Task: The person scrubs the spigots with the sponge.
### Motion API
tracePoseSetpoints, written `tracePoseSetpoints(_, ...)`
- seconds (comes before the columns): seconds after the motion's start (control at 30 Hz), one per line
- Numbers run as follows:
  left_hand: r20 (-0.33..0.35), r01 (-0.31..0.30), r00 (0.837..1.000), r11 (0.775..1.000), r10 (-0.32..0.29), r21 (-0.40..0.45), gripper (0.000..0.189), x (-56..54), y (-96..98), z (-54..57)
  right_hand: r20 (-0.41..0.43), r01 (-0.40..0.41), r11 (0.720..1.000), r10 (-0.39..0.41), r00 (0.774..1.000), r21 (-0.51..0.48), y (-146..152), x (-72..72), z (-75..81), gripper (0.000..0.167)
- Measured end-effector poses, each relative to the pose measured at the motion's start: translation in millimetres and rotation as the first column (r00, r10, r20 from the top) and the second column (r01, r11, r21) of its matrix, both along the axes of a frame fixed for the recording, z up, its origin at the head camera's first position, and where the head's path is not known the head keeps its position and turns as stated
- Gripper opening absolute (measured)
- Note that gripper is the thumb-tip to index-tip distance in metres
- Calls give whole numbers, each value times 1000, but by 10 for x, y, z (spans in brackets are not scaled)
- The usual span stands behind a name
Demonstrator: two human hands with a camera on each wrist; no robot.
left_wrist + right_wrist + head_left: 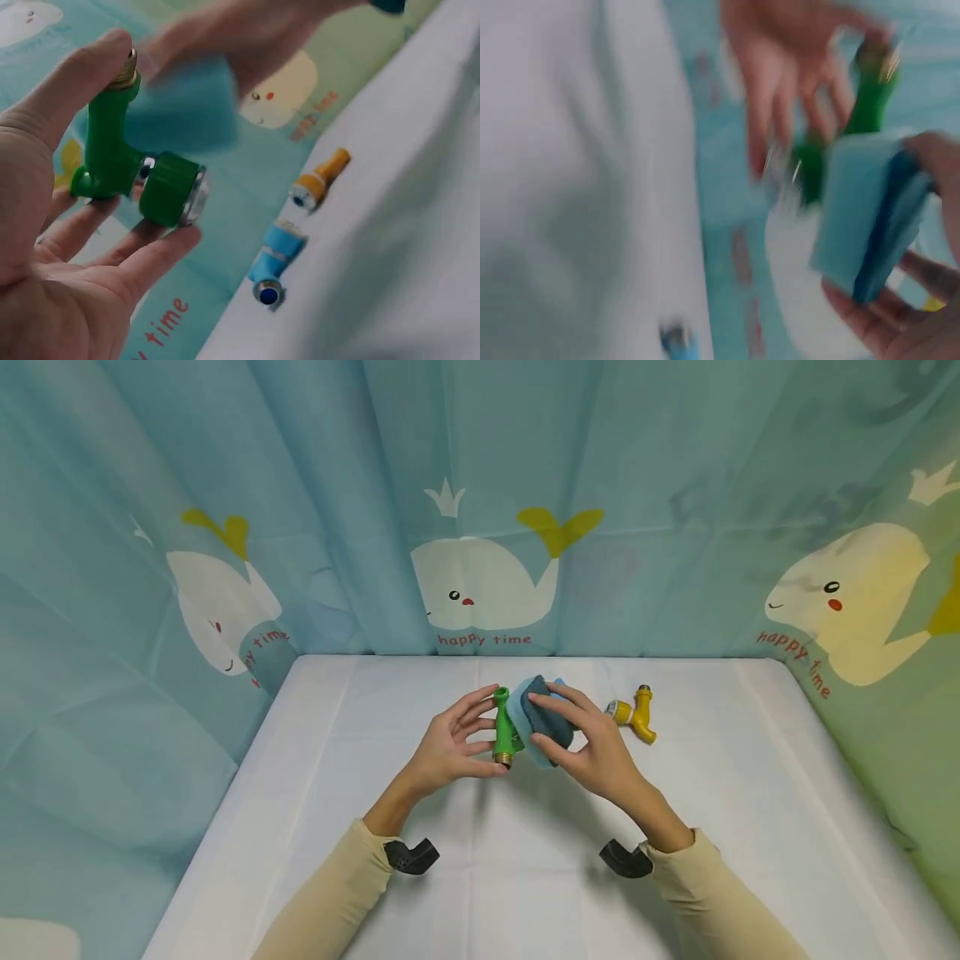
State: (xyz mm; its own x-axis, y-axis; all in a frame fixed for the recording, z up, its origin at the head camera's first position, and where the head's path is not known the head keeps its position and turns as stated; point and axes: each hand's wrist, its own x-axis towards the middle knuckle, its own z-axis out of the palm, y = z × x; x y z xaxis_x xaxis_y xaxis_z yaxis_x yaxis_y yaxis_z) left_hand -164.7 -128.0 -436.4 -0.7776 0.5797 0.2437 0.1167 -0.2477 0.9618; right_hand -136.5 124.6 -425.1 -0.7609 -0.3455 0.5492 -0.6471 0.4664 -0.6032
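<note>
Our left fingers [463,703] hold a green tap [504,722], our right fingers [558,707] a blue sponge [546,724] beside it; a yellow tap [641,716] lies on the counter [495,877].

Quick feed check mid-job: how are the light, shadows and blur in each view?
Head view: fairly crisp, soft shadows on the white table; left wrist view: dimmer, green tap reasonably clear, but the sponge and right hand smeared; right wrist view: also dim, with the left hand and green tap blurred, the sponge somewhat clearer.
</note>
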Motion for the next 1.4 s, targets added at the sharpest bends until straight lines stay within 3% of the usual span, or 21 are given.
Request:
tracePoseSetpoints(0.13,5,29,1000,998,-29,58,107,14,-16,-4,-30,-61,998,60,998,-30,-69,39,42,56)
tracePoseSetpoints(0.2,16,53,998,995,-55,81,108,26,-30,-1,-60,-37,999,37,998,2,-80,17,48,55)
tracePoseSetpoints(0.3,43,66,997,992,-71,106,109,48,-49,-4,-91,27,999,-30,995,-32,-84,-20,25,56)
tracePoseSetpoints(0.4,62,35,997,990,-44,139,112,79,-84,-23,-97,12,997,-19,995,-76,-152,2,-37,56)
tracePoseSetpoints(0.5,100,-5,995,984,-13,177,114,127,-144,-64,-52,-24,999,22,998,-39,-198,50,-115,54)
tracePoseSetpoints(0.6,138,-38,990,980,11,194,111,141,-169,-98,-28,34,999,-34,999,3,-182,67,-167,52)
tracePoseSetpoints(0.77,146,-22,989,979,-9,205,111,90,-102,-83,-26,54,998,-55,998,-44,-154,102,-140,55)
tracePoseSetpoints(0.9,143,-28,990,975,-4,222,115,75,-68,-46,-70,70,997,-71,995,-9,-164,103,-122,55)
tracePoseSetpoints(0.97,152,-42,988,976,9,215,114,77,-71,-41,-86,97,995,-98,991,-19,-166,102,-117,55)
tracePoseSetpoints(1.1,167,-37,986,985,8,168,112,84,-81,-32,-108,42,999,-45,993,-32,-178,110,-103,56)
tracePoseSetpoints(1.23,161,-30,987,989,6,146,112,88,-93,-9,-109,47,997,-40,993,61,-115,55,-65,54)
tracePoseSetpoints(1.33,150,-14,989,993,-3,113,112,84,-94,8,-87,69,994,-61,994,86,-26,-13,22,54)
tracePoseSetpoints(1.4,143,2,990,997,-12,74,109,76,-82,17,-81,35,996,-29,996,82,9,-55,119,56)
